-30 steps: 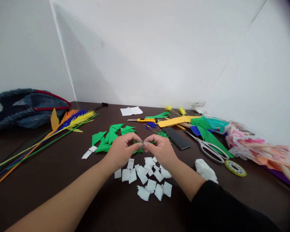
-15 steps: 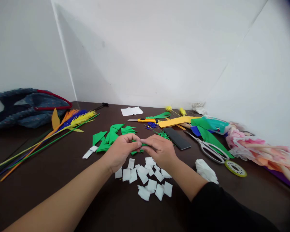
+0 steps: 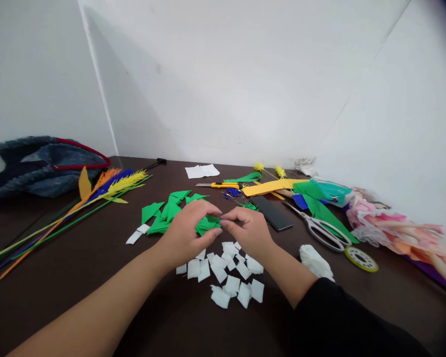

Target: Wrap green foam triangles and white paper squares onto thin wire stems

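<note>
My left hand [image 3: 189, 230] is at the middle of the table, its thumb and fingers curved around a green paper piece [image 3: 208, 224]. Beside it on the right, my right hand [image 3: 247, 229] pinches near the right end of that green piece, and the fingertips of both hands nearly meet there. Behind and left of my left hand lie several folded green paper pieces [image 3: 159, 224]. Small white paper squares [image 3: 219, 272] are scattered on the table just below my hands.
Right of my hands are a dark phone [image 3: 273, 213], scissors [image 3: 327, 233], yellow-rimmed tape [image 3: 361, 259], crumpled white tissue [image 3: 315, 262] and dolls [image 3: 386, 220]. A yellow cutter [image 3: 223, 185] lies behind. Coloured paper stems [image 3: 70, 213] and a denim bag [image 3: 48, 163] are at left.
My left thumb and fingers have spread wider apart, and more of the green piece shows between them. My right hand's fingertips have shifted slightly to the right.
</note>
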Action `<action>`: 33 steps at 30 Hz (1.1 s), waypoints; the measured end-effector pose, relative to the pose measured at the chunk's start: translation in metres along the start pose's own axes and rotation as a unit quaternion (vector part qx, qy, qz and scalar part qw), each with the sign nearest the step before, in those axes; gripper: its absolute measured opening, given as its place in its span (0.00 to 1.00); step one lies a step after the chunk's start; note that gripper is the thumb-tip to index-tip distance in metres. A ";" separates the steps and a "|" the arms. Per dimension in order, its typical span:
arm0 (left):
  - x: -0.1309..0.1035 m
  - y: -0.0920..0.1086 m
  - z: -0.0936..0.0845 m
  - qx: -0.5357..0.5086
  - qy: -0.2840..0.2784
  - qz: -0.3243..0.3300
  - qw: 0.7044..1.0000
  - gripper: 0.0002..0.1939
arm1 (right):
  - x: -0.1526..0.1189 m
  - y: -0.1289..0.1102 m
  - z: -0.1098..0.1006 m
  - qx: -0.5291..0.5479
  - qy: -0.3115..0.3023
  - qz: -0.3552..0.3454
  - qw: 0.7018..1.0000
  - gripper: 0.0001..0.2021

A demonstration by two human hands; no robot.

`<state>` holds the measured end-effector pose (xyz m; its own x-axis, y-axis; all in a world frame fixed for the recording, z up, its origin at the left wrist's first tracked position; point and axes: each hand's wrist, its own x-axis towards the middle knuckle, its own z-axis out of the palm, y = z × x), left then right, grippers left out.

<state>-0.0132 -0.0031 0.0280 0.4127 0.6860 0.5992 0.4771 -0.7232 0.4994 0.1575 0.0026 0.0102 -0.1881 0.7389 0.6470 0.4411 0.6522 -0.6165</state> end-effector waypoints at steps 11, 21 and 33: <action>0.005 -0.006 0.001 -0.133 -0.078 -0.222 0.963 0.10 | -0.002 0.003 0.002 0.000 -0.043 -0.057 0.997 0.02; -0.001 -0.009 0.004 -0.362 -0.172 -0.256 0.880 0.12 | -0.001 0.002 -0.001 0.002 -0.059 -0.106 0.993 0.04; 0.000 -0.003 0.004 -0.477 -0.183 -0.264 0.818 0.13 | -0.006 0.005 -0.006 -0.101 -0.020 -0.323 0.941 0.07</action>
<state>-0.0117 -0.0005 0.0233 0.6330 0.7741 0.0026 -0.0865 0.0674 0.9940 0.1663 0.0009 0.0061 -0.5058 0.2080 0.8372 0.3807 0.9247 0.0003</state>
